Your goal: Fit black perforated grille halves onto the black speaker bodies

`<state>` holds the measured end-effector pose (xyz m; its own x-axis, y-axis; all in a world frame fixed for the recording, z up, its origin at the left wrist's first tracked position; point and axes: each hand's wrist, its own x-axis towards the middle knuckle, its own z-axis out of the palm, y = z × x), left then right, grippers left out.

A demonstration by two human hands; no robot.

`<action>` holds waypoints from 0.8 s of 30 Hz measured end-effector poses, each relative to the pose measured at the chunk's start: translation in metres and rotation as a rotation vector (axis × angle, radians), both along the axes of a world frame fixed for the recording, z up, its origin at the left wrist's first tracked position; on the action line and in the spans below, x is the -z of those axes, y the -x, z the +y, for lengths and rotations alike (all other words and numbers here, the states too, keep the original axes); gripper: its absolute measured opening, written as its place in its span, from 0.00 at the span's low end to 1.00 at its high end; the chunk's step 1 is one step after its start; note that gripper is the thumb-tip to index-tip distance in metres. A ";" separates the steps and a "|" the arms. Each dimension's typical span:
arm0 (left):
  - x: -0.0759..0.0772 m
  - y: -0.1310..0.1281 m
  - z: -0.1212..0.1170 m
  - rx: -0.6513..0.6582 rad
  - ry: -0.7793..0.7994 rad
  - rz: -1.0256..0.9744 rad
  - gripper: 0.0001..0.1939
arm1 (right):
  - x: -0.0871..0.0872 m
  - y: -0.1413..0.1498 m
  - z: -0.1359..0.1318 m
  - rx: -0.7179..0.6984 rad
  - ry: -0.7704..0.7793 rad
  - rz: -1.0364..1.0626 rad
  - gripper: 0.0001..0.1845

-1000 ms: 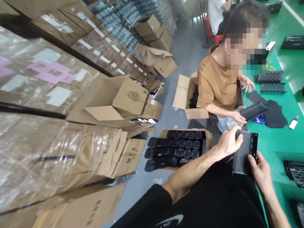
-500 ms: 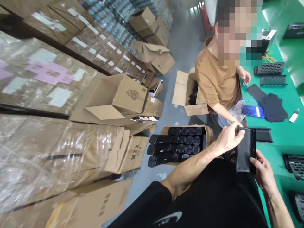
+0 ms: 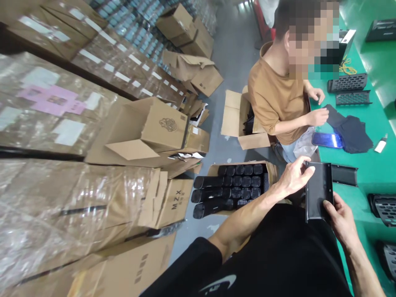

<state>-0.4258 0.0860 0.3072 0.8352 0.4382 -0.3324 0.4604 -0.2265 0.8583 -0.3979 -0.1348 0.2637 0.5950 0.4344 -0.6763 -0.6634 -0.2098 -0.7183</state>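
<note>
A black channel-shaped housing panel with raised side edges is held between my two hands, in front of my body at the table's edge. My left hand grips its far left corner, thumb on the inner face and fingers behind. On the near right edge, my right hand has its thumb on the inside and the other fingers around the outer side. Just beyond the panel, a similar black panel lies on the green table.
A co-worker in a brown shirt sits at the table, near dark cloths and a blue phone. Perforated black housings lie at right. On the floor, an open carton holds black parts; wrapped cartons are stacked at left.
The co-worker's nearer arm has moved from beside my left hand to over the table near the cloths. My hands keep the panel, tilted slightly differently. The view has shifted a little.
</note>
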 end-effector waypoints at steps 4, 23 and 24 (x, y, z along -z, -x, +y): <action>0.003 0.003 0.002 -0.006 0.023 0.001 0.21 | -0.001 0.001 -0.001 -0.024 0.023 -0.028 0.35; 0.014 0.013 0.005 -0.010 -0.027 0.120 0.22 | -0.014 0.006 -0.001 -0.268 0.319 -0.493 0.37; 0.014 0.014 0.005 -0.012 -0.026 0.119 0.22 | -0.015 0.006 -0.001 -0.276 0.327 -0.502 0.37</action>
